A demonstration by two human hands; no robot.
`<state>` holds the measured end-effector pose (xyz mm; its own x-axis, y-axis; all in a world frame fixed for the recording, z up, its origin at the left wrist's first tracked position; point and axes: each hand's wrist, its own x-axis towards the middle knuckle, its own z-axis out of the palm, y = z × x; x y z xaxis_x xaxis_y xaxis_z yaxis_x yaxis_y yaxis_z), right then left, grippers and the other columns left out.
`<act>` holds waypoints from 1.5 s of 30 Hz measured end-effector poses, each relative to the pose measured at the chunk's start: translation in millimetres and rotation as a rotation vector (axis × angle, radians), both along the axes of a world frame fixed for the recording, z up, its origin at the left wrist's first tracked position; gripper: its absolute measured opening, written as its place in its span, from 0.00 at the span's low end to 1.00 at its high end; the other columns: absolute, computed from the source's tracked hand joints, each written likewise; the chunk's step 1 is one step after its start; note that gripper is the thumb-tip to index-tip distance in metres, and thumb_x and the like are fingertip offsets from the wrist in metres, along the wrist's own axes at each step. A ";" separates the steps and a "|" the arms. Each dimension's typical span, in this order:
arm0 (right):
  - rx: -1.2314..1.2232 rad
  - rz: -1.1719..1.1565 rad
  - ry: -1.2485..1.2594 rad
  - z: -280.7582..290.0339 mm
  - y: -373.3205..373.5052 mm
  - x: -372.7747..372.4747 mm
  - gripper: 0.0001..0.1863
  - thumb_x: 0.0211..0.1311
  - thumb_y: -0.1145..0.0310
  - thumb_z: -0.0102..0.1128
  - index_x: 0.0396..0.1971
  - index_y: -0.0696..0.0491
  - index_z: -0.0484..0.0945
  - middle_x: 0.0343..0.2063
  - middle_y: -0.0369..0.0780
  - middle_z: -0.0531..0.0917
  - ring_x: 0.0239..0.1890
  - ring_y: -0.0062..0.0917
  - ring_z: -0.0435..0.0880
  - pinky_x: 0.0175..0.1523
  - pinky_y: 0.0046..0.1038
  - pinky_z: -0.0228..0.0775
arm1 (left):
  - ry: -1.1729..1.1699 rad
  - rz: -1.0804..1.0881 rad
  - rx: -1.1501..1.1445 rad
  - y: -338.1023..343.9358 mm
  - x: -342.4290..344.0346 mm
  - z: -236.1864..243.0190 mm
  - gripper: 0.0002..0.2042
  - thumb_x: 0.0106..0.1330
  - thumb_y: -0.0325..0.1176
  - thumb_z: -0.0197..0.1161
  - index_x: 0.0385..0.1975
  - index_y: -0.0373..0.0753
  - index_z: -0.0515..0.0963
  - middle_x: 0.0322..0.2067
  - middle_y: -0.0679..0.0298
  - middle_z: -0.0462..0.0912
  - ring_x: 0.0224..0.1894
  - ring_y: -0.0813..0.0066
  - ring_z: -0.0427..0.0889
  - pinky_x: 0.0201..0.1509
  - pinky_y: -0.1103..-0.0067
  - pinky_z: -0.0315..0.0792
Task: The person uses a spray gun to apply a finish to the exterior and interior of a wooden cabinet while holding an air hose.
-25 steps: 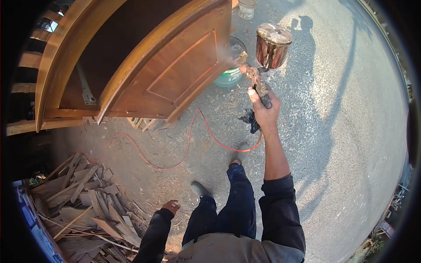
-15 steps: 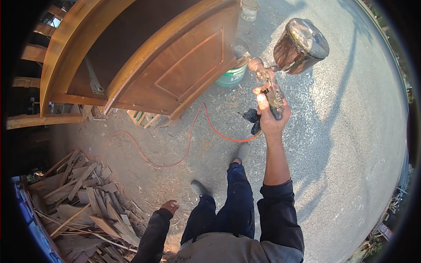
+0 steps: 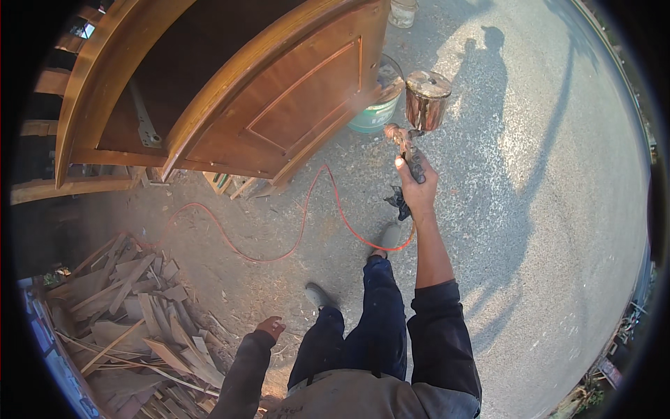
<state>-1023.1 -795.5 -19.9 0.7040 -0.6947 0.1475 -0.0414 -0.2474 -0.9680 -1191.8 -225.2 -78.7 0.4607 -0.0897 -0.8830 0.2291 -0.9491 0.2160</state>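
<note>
My right hand grips a paint-crusted spray gun with a metal cup, streaked reddish-brown, attached to its side. A faint haze hangs between the gun and the varnished brown wooden panel with raised rectangular moulding, part of a curved cabinet-like piece. A red hose snakes over the ground and rises beneath my right hand, beside a crumpled black item. My left hand hangs low with empty, slightly curled fingers that are apart.
Behind the gun stands a green-and-white bucket, with a smaller pale bucket farther back. Scrap wood is heaped at lower left; short offcuts lie beneath the panel. Concrete ground spreads to the right, crossed by shadows.
The spray gun and cup rose up and to the right toward the camera, then dropped back left and farther away. My left hand has barely moved.
</note>
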 end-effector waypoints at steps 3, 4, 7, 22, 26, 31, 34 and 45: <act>0.028 0.014 0.094 -5.0 7.5 -10.0 0.22 0.59 0.70 0.68 0.54 0.59 0.79 0.33 0.41 0.87 0.34 0.18 0.82 0.42 0.23 0.74 | -0.005 -0.012 -0.020 -1.0 -0.4 -2.3 0.21 0.64 0.46 0.66 0.54 0.44 0.77 0.44 0.54 0.85 0.48 0.60 0.85 0.53 0.69 0.77; 0.046 0.020 0.182 -4.4 11.0 -14.7 0.22 0.59 0.69 0.68 0.53 0.59 0.79 0.33 0.42 0.87 0.34 0.18 0.82 0.42 0.23 0.74 | -0.001 -0.016 -0.030 -0.3 -1.2 -2.0 0.21 0.64 0.46 0.66 0.54 0.44 0.77 0.44 0.54 0.85 0.48 0.60 0.85 0.53 0.69 0.78; -0.007 0.039 0.206 9.9 22.8 -27.1 0.22 0.59 0.69 0.68 0.53 0.59 0.79 0.33 0.44 0.86 0.34 0.21 0.83 0.43 0.26 0.74 | 0.010 -0.015 -0.012 -6.6 1.7 8.3 0.21 0.64 0.46 0.66 0.54 0.44 0.77 0.44 0.53 0.86 0.48 0.59 0.85 0.53 0.69 0.78; 0.106 0.023 -0.173 148.5 72.1 -75.8 0.21 0.63 0.72 0.67 0.54 0.64 0.77 0.39 0.42 0.86 0.40 0.19 0.83 0.46 0.22 0.75 | -0.024 -0.057 0.044 57.8 -18.2 13.5 0.23 0.63 0.47 0.66 0.55 0.43 0.77 0.49 0.52 0.84 0.53 0.58 0.83 0.57 0.70 0.75; 0.088 0.022 -0.240 152.4 79.7 -92.3 0.20 0.63 0.73 0.66 0.53 0.64 0.77 0.39 0.43 0.86 0.40 0.20 0.83 0.46 0.22 0.75 | -0.044 -0.054 0.039 79.3 -30.6 12.9 0.22 0.63 0.47 0.66 0.54 0.43 0.78 0.48 0.53 0.84 0.52 0.58 0.83 0.57 0.69 0.75; 0.074 0.009 -0.184 144.6 90.5 -115.0 0.21 0.62 0.73 0.67 0.54 0.63 0.78 0.39 0.42 0.87 0.40 0.19 0.83 0.45 0.22 0.75 | -0.058 -0.079 0.038 89.8 -38.6 8.8 0.23 0.63 0.47 0.67 0.54 0.43 0.77 0.47 0.53 0.84 0.51 0.58 0.83 0.57 0.70 0.75; 0.095 0.051 -0.037 131.2 100.5 -137.5 0.21 0.61 0.72 0.66 0.55 0.62 0.78 0.38 0.40 0.87 0.40 0.18 0.84 0.46 0.23 0.75 | -0.101 -0.137 -0.032 73.1 -34.8 9.9 0.24 0.62 0.49 0.67 0.53 0.43 0.78 0.45 0.54 0.85 0.48 0.57 0.84 0.55 0.68 0.76; 0.000 0.090 0.137 138.8 135.2 -197.9 0.24 0.60 0.69 0.67 0.55 0.61 0.77 0.36 0.46 0.87 0.39 0.25 0.86 0.46 0.27 0.75 | -0.243 -0.211 -0.359 -23.9 -1.5 64.9 0.22 0.64 0.44 0.67 0.55 0.41 0.76 0.43 0.55 0.85 0.45 0.62 0.84 0.52 0.71 0.77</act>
<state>-1221.0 -660.3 119.0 0.7770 -0.6279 0.0454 -0.1509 -0.2558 -0.9549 -1193.3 -249.1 -13.9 0.5893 -0.4824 -0.6480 -0.0579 -0.8253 0.5617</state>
